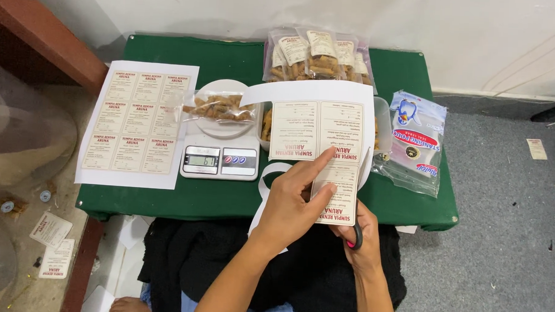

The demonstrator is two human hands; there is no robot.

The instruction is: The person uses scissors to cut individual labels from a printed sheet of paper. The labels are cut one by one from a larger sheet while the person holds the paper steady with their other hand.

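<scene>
A low table with a green cloth [227, 200] fills the middle of the view, its far edge near a white wall, grey carpet to its right. On its left part lies a full sheet of printed labels [137, 123], flat and overhanging the front edge a little. Held up over the table's centre and right is a second label sheet [318, 133], partly cut away, its print facing the camera upside down — it hides most of a clear plastic tub of fried snacks [382, 119] behind it. At the right edge lies a pack of standing pouches [416, 142]; at the back, a row of filled, labelled snack pouches [318, 56]. A small white digital scale [220, 160] stands just left of the held sheet, with a clear bag of snacks [221, 108] on its pan. The left hand [294, 203] pinches the sheet's lower strip, index finger stretched along it. The right hand [364, 239] is closed on scissors [361, 202], whose blade meets the sheet's right edge.
</scene>
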